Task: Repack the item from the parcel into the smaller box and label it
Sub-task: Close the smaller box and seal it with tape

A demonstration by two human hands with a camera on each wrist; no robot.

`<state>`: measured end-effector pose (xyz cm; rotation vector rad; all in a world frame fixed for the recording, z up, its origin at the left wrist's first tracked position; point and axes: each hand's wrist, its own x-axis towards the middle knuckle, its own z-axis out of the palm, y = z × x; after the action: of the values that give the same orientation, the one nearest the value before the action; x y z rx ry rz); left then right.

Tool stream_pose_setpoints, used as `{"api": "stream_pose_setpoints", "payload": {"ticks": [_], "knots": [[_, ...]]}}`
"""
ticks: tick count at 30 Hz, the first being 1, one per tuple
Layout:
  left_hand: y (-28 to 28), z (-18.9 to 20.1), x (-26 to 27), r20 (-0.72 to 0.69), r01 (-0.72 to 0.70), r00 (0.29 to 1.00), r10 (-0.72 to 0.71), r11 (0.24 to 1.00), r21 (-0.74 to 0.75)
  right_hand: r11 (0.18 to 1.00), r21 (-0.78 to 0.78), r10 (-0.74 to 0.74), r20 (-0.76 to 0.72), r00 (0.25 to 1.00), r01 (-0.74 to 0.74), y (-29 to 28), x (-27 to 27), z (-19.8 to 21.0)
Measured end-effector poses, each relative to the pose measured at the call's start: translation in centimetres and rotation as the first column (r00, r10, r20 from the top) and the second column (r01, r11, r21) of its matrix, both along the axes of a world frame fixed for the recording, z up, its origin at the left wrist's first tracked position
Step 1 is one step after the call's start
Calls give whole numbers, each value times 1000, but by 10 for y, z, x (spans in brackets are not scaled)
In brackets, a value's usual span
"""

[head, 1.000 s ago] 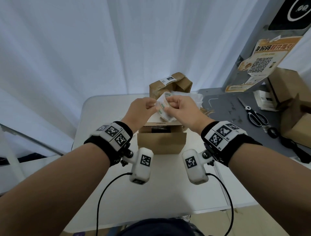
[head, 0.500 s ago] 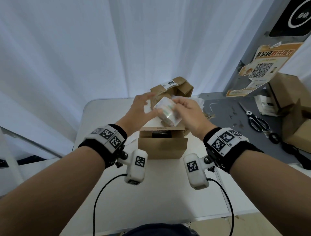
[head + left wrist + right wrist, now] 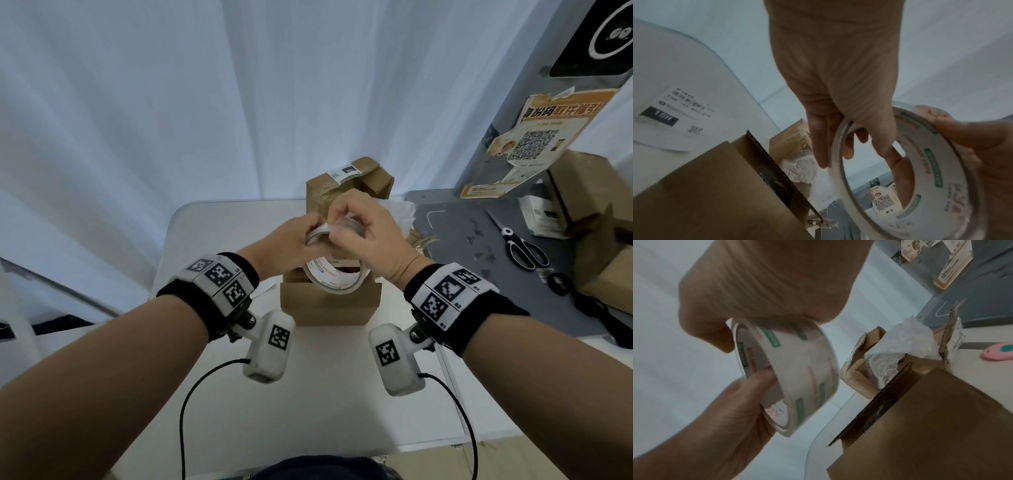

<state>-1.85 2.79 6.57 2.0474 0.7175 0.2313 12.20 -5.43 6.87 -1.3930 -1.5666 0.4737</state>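
Observation:
A roll of clear packing tape (image 3: pixel 337 277) with green and orange print hangs just above the small brown box (image 3: pixel 329 308) at the table's middle. My left hand (image 3: pixel 317 228) grips the roll's top rim, fingers through its hole (image 3: pixel 826 142). My right hand (image 3: pixel 342 228) pinches the same top edge of the tape roll (image 3: pixel 797 369) from the other side. The small box (image 3: pixel 941 426) stands open at the top with a dark item (image 3: pixel 772 181) inside. Behind it sits the larger parcel (image 3: pixel 346 185), open, with white wrapping (image 3: pixel 900 345) spilling out. A printed label sheet (image 3: pixel 672 116) lies on the table left of the box.
Scissors (image 3: pixel 524 246) lie on a grey mat (image 3: pixel 462 240) to the right, with more cardboard boxes (image 3: pixel 582 192) beyond. A pink cutter (image 3: pixel 996 352) lies on the table to the right of the parcel. White curtains hang behind the white table (image 3: pixel 212 233).
The left hand, fingers spread half a second ago, now grips the roll. The roll has turned so its hole faces me and hangs lower over the small box.

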Motion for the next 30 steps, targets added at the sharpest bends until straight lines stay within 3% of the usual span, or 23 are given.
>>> {"api": "stream_pose_setpoints", "payload": {"ticks": [6,16,22,24,26,30], "knots": [[-6,-5,3,46,-111,993,109,993,48,1000,-1,-26,9,1000,26,1,-3,1],[-8,-9,9,14,-80,997,79,988,132,999,-15,-45,-95,994,43,-6,-4,-7],[-7,-7,9,13,-63,998,62,987,149,998,5,-64,-34,997,64,-8,-3,-7],[-6,-4,7,16,-36,999,35,997,64,999,21,-45,-16,999,45,-8,-1,-7],[-9,2,3,29,28,999,-24,992,-127,998,37,-44,-17,999,45,-10,3,-8],[-12,6,-4,158,77,987,4,860,-505,995,84,-53,22,998,51,-12,7,-7]]}}
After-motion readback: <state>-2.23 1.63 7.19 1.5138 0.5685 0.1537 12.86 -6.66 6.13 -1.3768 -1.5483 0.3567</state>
